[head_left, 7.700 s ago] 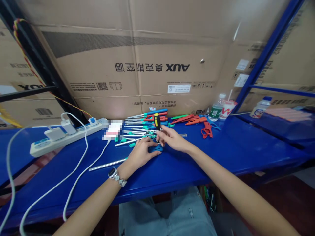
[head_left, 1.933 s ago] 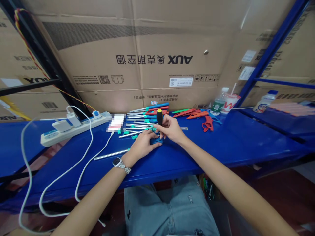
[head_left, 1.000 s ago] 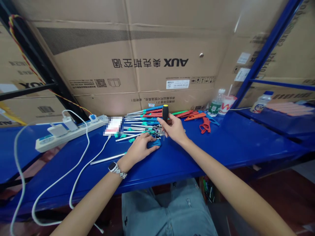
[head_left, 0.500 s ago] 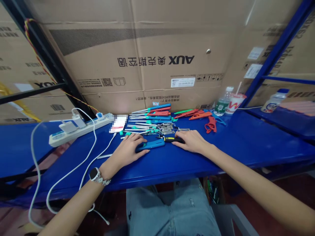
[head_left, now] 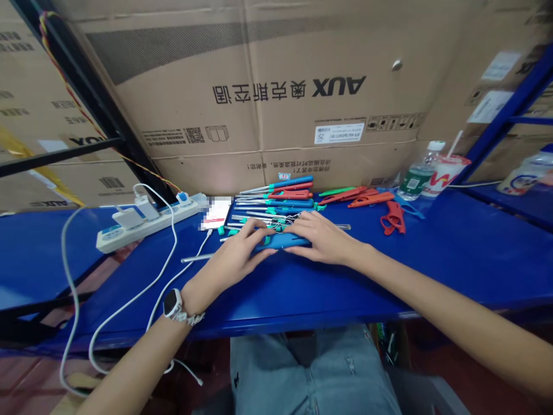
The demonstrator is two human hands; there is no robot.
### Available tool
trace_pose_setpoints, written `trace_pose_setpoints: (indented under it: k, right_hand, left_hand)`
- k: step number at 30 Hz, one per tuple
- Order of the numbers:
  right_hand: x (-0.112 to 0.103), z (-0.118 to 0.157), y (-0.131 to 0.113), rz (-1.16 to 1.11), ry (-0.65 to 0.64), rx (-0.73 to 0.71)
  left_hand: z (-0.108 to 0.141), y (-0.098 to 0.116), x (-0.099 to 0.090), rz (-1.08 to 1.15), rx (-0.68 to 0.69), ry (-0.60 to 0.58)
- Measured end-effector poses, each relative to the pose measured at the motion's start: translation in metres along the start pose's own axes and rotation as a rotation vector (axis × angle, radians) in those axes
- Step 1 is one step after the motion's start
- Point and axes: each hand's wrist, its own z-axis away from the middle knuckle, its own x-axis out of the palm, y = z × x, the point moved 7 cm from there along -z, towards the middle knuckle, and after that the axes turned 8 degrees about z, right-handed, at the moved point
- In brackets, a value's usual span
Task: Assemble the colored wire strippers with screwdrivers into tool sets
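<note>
A blue long-necked lighter [head_left: 283, 240] lies low over the front of the table, its metal tube [head_left: 196, 258] pointing left beneath my left wrist. My left hand [head_left: 242, 245] is closed around the lighter's tube end, thumb below and fingers above. At the handle's right part, my right hand [head_left: 317, 237] pinches it between thumb and fingers. The black and yellow screwdriver does not show now. Just behind my hands lie several lighter parts with metal tubes and thin wires [head_left: 279, 225], partly covered by my fingers. Behind them sit more blue and red lighters [head_left: 294, 195].
Red handle shells [head_left: 371, 199] and a loose red piece [head_left: 393, 218] lie right of the lighters. A water bottle [head_left: 417, 173] and a cup with a straw [head_left: 444, 176] stand at the back right. A power strip [head_left: 147, 225] with white cables lies left, near a phone-like white object [head_left: 217, 212].
My right hand has moved from the screwdriver onto the blue lighter's handle. Both hands are now closer together on the lighter. The view has shifted slightly.
</note>
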Motion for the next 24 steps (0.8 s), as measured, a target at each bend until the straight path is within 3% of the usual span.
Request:
trace_pose_setpoints:
  k: [4, 11, 19, 24]
  right_hand:
    - [-0.005, -0.007, 0.029, 0.014, 0.034, 0.041]
    - [-0.001, -0.003, 0.102, 0.044, 0.012, 0.250]
    - [0.004, -0.056, 0.171, 0.222, 0.044, 0.310]
    - [0.015, -0.075, 0.200, 0.233, -0.022, 0.354]
  left_hand:
    - [-0.029, -0.011, -0.013, -0.039, 0.054, 0.042]
    - [-0.077, -0.069, -0.027, -0.190, 0.104, 0.077]
    - [-0.148, -0.129, -0.028, -0.275, -0.073, 0.137]
    - [-0.167, -0.159, -0.018, -0.226, -0.169, 0.152]
